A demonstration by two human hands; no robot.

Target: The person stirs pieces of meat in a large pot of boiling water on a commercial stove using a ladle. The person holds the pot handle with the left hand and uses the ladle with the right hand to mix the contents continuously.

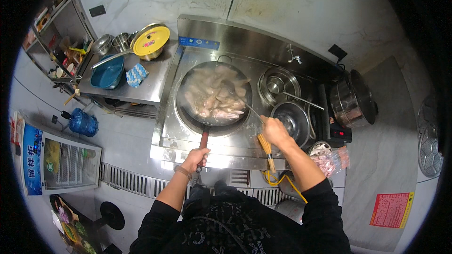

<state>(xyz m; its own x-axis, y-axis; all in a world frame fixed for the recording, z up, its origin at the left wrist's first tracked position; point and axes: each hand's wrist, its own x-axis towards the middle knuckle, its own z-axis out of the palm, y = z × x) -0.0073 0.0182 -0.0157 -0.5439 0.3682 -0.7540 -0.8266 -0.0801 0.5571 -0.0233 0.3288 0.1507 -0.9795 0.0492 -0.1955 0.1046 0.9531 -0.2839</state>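
Observation:
A large dark wok (190, 77) sits over the round burner of a stainless steel range, full of pale meat pieces (215, 93) that look like poultry, with steam above them. My left hand (196, 158) is closed around the wok's red handle (204, 139) on the near side. In my right hand (276, 131), right of the wok, is the metal handle of a long ladle or spatula (253, 110); its dark head lies among the meat. Below my right hand a bamboo wok brush (266, 148) rests on the range's front edge.
Metal bowls (291, 116) and a pot holding a ladle (303, 100) stand right of the wok. Farther right are a tall steel pot (353, 102) and a bag of raw meat (326, 162). On the left counter are a blue basin (107, 74), a folded cloth (136, 75) and a yellow lid (152, 41).

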